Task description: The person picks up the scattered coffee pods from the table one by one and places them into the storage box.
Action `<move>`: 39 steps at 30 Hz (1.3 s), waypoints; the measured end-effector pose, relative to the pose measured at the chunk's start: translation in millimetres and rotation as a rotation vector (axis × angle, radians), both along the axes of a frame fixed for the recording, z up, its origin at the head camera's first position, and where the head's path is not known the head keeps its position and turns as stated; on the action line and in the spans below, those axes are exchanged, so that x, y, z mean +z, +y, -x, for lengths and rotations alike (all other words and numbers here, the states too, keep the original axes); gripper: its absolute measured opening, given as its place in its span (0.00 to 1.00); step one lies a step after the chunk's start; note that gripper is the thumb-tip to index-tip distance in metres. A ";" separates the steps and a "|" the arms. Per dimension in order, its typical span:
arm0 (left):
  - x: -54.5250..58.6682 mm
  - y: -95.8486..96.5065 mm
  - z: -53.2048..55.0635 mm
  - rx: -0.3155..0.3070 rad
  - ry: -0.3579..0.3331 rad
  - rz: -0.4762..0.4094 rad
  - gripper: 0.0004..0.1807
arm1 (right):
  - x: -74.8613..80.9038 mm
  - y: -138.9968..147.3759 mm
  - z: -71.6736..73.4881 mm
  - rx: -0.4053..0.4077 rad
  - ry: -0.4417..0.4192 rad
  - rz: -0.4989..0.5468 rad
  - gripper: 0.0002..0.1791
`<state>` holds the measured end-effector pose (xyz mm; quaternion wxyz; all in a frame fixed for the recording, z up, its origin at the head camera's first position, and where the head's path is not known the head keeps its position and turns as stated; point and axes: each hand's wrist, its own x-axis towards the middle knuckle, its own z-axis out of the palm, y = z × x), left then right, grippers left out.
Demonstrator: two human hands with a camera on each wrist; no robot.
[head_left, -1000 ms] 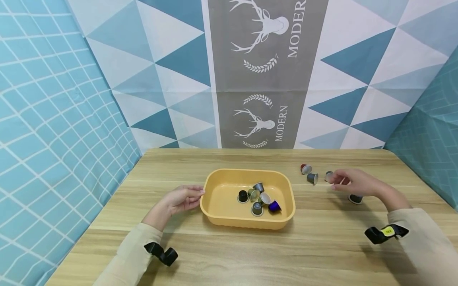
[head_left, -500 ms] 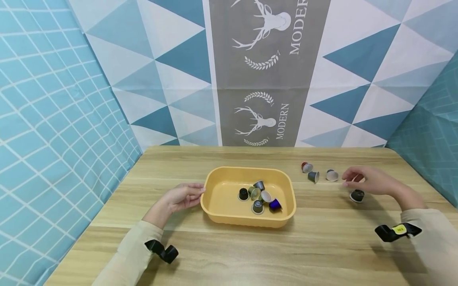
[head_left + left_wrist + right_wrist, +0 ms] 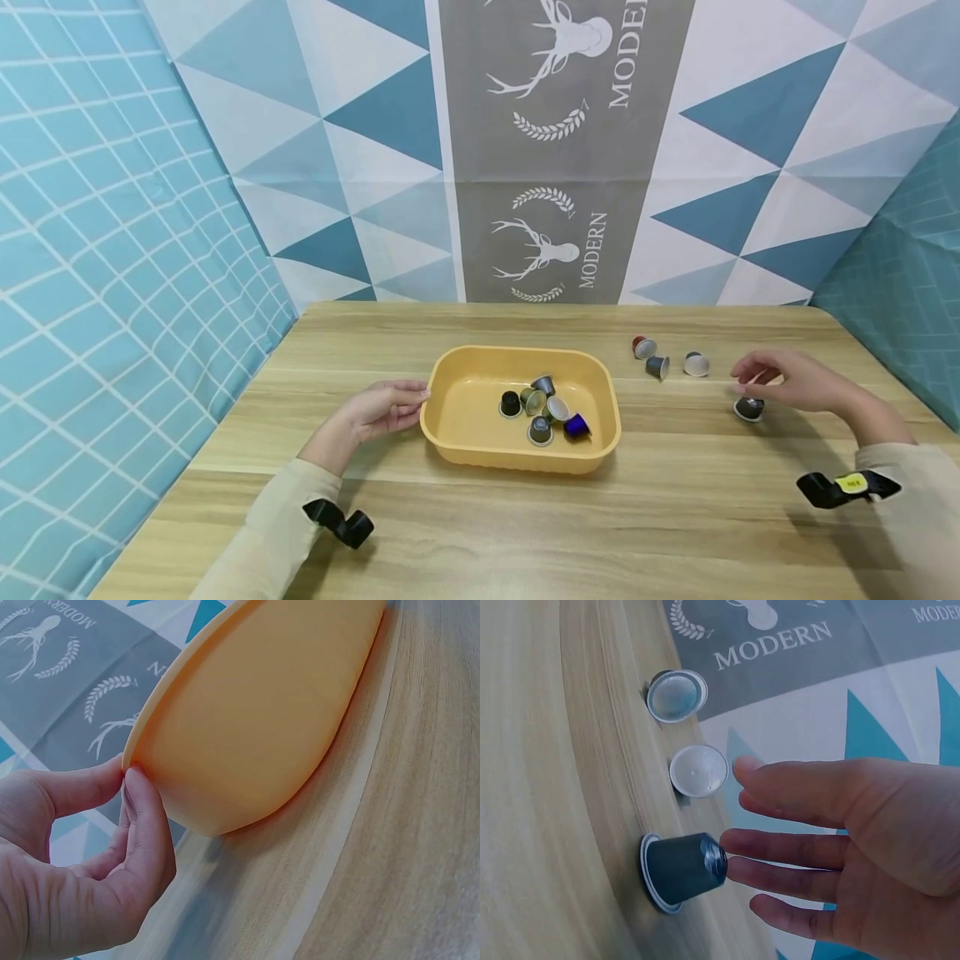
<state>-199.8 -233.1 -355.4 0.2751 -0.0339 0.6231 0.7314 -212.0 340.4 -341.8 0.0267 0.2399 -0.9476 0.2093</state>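
Note:
My left hand pinches the left rim of a yellow plastic tray between thumb and fingers, as the left wrist view shows at the tray's edge. Several coffee capsules lie inside the tray, among them a black one and a blue one. My right hand hovers over a dark coffee capsule that stands rim down on the table. In the right wrist view, fingertips are right at the top of this dark capsule, with thumb and fingers spread and nothing between them.
Left of my right hand lie three more capsules: a pale-lidded one, a grey one and a red one. The wooden table ends at a patterned back cloth; tiled-pattern cloth rises at the left.
My right hand has moved right, away from the pale-lidded capsule, which now shows fully, to above the dark capsule. My left hand stays at the tray's rim. The head view has shifted slightly.

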 end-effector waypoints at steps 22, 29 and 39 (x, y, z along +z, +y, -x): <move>1.7 1.3 -0.4 0.001 -0.003 0.002 0.22 | -24.0 16.3 -3.3 0.005 -0.090 0.045 0.18; -1.1 0.5 -2.1 -0.020 0.010 0.006 0.24 | -22.9 14.5 -2.4 -0.008 -0.106 0.022 0.17; 1.1 2.5 -2.5 0.009 0.004 0.012 0.20 | -18.8 5.5 0.4 -0.036 -0.130 0.006 0.17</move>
